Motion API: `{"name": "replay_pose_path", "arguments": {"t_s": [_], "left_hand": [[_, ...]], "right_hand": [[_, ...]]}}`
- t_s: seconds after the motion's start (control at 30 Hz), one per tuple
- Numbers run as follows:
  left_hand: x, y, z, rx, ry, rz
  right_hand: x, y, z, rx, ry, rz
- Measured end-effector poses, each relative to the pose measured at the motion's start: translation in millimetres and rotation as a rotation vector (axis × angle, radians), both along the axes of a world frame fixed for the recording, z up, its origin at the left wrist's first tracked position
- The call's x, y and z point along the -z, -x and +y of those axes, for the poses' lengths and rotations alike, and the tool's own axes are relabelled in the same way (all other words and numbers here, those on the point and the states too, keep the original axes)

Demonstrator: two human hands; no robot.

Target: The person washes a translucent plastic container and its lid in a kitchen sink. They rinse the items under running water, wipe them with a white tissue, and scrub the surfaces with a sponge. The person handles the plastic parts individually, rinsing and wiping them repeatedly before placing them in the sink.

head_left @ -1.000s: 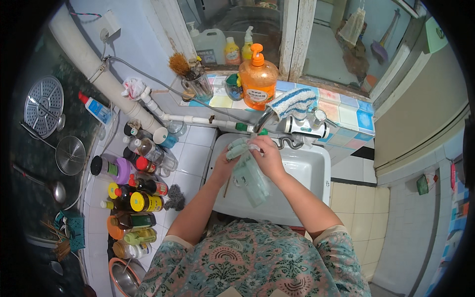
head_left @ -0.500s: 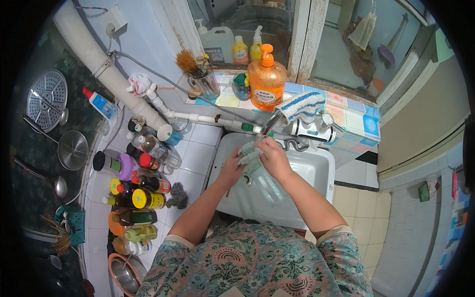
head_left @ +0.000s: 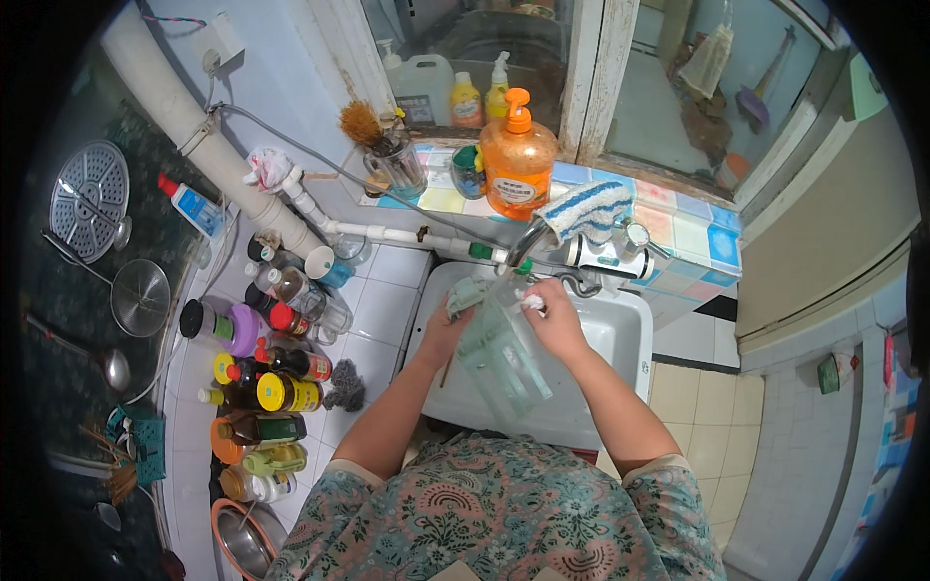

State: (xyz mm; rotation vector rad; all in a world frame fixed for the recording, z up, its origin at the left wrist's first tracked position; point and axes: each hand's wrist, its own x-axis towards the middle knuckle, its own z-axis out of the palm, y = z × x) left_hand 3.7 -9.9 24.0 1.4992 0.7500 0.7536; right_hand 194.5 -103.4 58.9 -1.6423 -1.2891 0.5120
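Over the white sink (head_left: 620,339), my left hand (head_left: 448,329) is closed on the upper left edge of a pale green translucent plastic piece (head_left: 504,356). This piece is long with straight strips, and its exact kind is unclear. It hangs tilted below the curved metal faucet (head_left: 528,240). My right hand (head_left: 557,315) is at its upper right, fingers pinched on a small crumpled white wad (head_left: 531,302), which could be foam or cloth. Whether water is running cannot be made out clearly.
An orange pump bottle (head_left: 518,165) and a jar with a brush (head_left: 395,165) stand on the tiled ledge behind. A striped towel (head_left: 586,208) drapes by the faucet. Several sauce bottles (head_left: 291,392) and a grey scrubber (head_left: 344,385) sit on the left counter.
My hands have moved apart, the right one slightly to the right and down. The green piece now shows more fully between them, and a white wad shows in my right fingers.
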Motion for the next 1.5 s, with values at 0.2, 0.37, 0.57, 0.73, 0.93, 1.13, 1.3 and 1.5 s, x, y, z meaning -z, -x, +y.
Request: {"name": "replay_pose_path", "arguments": {"t_s": [0.2,0.37,0.57,0.73,0.93,1.13,1.3,1.5], "left_hand": [[-3.9,-5.5,-5.0,0.037,0.108,-0.106],[-5.3,-3.6,-6.6,0.02,0.131,-0.102],[-9.6,-1.3,-9.8,-0.007,0.063,-0.077],[1.5,6.1,-1.3,-0.077,-0.184,0.031],[-3.7,17.9,3.1,-0.241,-0.379,0.109],[-11.1,20.1,8.1,-0.326,-0.352,-0.014],[-35.5,20.7,6.1,-0.323,-0.425,-0.017],[-45.5,29.5,7.6,-0.354,-0.568,0.059]], "right_hand": [[-20.4,17.3,1.6,-0.067,-0.068,0.242],[-28.4,31.9,-4.7,-0.19,-0.067,0.049],[-26.6,38.1,-7.1,-0.131,-0.077,-0.079],[19.5,16.9,0.0,0.118,0.086,0.895],[5.8,-43.8,-20.4,0.533,-0.065,0.997],[-33.2,-101.8,-21.8,0.777,-0.43,0.821],[-31.8,-137.7,-24.3,0.673,-0.26,0.827],[-11.8,-106.4,-33.6,0.664,-0.28,0.592]]}}
